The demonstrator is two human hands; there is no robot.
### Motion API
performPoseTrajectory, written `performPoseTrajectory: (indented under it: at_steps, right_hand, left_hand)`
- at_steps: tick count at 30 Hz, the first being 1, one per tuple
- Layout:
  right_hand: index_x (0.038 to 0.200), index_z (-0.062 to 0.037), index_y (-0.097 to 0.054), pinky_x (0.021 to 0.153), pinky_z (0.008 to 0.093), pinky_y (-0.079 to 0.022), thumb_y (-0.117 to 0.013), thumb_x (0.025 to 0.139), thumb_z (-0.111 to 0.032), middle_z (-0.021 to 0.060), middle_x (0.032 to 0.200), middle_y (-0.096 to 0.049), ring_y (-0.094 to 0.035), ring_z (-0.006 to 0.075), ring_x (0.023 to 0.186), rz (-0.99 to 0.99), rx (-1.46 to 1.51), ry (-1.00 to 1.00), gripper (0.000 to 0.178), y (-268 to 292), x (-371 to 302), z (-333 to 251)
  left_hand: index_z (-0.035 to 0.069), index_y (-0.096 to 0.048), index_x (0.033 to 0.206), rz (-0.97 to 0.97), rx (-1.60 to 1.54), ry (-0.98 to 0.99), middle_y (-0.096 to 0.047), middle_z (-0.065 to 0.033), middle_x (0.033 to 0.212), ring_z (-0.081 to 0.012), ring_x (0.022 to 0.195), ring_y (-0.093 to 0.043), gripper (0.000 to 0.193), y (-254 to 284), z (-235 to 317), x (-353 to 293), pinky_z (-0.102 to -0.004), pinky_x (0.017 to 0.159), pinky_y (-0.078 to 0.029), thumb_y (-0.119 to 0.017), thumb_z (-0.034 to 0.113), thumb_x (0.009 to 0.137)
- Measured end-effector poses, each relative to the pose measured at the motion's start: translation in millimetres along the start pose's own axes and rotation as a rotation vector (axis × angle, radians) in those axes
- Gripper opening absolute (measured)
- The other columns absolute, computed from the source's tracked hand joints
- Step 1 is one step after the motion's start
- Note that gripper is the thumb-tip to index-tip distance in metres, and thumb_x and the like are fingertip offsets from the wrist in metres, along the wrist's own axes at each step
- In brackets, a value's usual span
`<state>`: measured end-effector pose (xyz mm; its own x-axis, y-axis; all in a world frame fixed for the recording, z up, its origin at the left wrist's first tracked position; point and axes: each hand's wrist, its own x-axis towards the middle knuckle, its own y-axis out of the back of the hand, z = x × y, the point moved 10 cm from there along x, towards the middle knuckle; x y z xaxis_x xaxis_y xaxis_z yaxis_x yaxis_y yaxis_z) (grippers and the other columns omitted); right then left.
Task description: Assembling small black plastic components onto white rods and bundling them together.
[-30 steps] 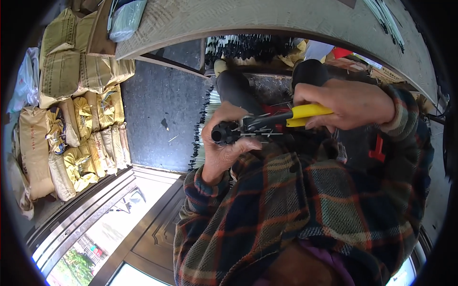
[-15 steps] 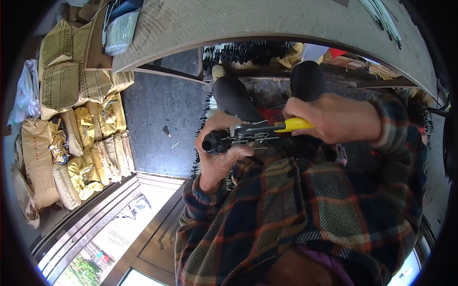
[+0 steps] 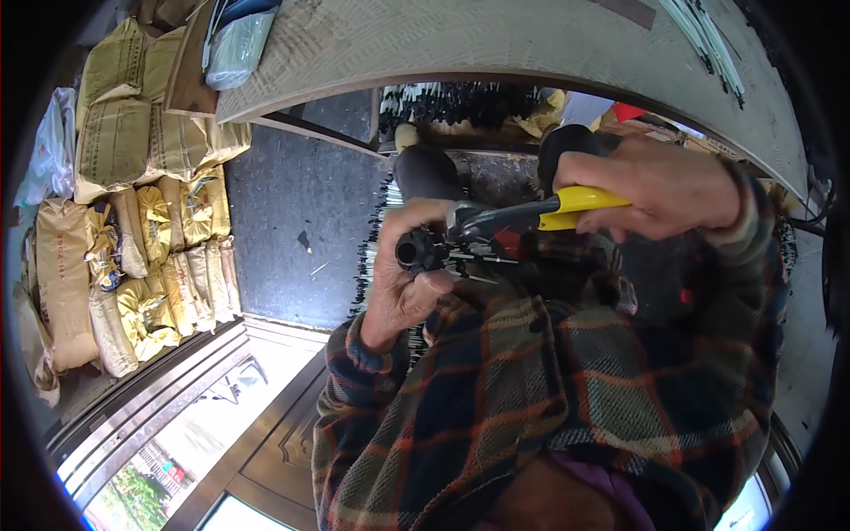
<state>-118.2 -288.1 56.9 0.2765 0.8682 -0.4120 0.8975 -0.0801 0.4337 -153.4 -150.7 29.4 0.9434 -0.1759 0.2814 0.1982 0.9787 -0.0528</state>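
Two hands meet at the centre of the frame, and both are closed on something. My left hand (image 3: 403,279) is wrapped around a short black tube-shaped piece (image 3: 416,251), its open round end facing up at the camera just left of centre. My right hand (image 3: 660,190) sits to the right of centre, gripped shut around the yellow-handled pliers with dark metal head (image 3: 522,221).

What matters is how these two line up. The pliers run nearly level across the picture, handle at the right and head pointing left, so their long axis aims straight at the black piece. The head lies just beside the tube, on its right; whether the metal tips are touching it or biting on thin dark wires there, I cannot tell. The left hand is the nearer one to the tube, since it holds it; the right hand stays well back along the handle.

Below both hands a plaid flannel sleeve and shirt front (image 3: 549,398) fill the lower centre. In the left of the frame, yellow-brown paper sacks (image 3: 133,230) are stacked beside a dark grey floor mat (image 3: 301,212). A pale woven tabletop (image 3: 460,40) curves across the top.
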Motion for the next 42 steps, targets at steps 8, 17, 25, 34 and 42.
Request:
performPoseTrajectory:
  at_steps: [8, 17, 25, 34, 42]
  right_hand:
    - [0.099, -0.006, -0.04, 0.061, 0.0351, -0.041, -0.054, 0.085, -0.017, 0.0073, 0.067, -0.052, -0.055, 0.0258, 0.058, -0.024, -0.44, 0.041, 0.023, 16.4, -13.6, -26.3]
    - [0.096, -0.0072, -0.041, 0.054, 0.0348, -0.04, -0.055, 0.083, -0.014, 0.0109, 0.068, -0.053, -0.054, 0.028, 0.055, -0.007, -0.445, -0.036, 0.021, 8.9, -1.8, -14.5]
    - [0.112, -0.0142, -0.042, 0.054, 0.0392, -0.049, -0.053, 0.079, -0.049, 0.0056, 0.099, -0.057, -0.062, 0.0295, 0.07, 0.986, -1.171, -0.344, 0.049, 123.2, -27.6, 107.9]
    - [0.131, -0.0038, -0.033, 0.105, 0.0435, -0.02, -0.058, 0.068, -0.062, 0.0164, 0.136, -0.033, -0.028, 0.032, 0.128, 0.727, -0.548, 0.367, 0.089, 26.2, 48.4, 34.3]
    - [0.112, -0.0106, -0.045, 0.102, 0.043, -0.026, -0.06, 0.08, -0.031, 0.0104, 0.12, -0.048, -0.046, 0.0264, 0.114, 0.666, -0.014, 0.848, 0.041, -40.7, 90.5, -34.8]
  left_hand:
    - [0.002, -0.039, 0.11, -0.175, 0.097, -0.079, -0.052, -0.0142, 0.101, -0.0182, 0.088, -0.052, 0.052, -22.1, 4.0, 4.6, -0.0305, 0.078, -0.041, -0.055, 0.044, 0.083]
    - [0.002, -0.039, 0.112, -0.153, 0.112, 0.089, -0.052, -0.0138, 0.104, -0.0181, 0.09, -0.051, 0.055, -11.9, -12.5, 4.0, -0.0292, 0.077, -0.042, -0.055, 0.045, 0.083]
    - [0.006, -0.042, 0.121, 0.737, -0.372, -0.165, -0.06, -0.0054, 0.074, -0.0194, 0.069, -0.059, 0.066, 155.5, 11.2, -23.9, -0.037, 0.078, -0.048, -0.042, 0.058, 0.081]
    - [0.004, -0.053, 0.098, 0.642, -1.086, -0.067, -0.055, -0.0075, 0.095, -0.0239, 0.093, -0.052, 0.042, 179.1, -125.5, -82.1, -0.0332, 0.078, -0.048, -0.063, 0.039, 0.077]
    - [0.004, -0.048, 0.109, 0.755, -1.219, 0.373, -0.055, -0.0047, 0.098, -0.0126, 0.091, -0.054, 0.032, 49.3, -144.7, -113.9, -0.0241, 0.076, -0.046, -0.046, 0.028, 0.088]
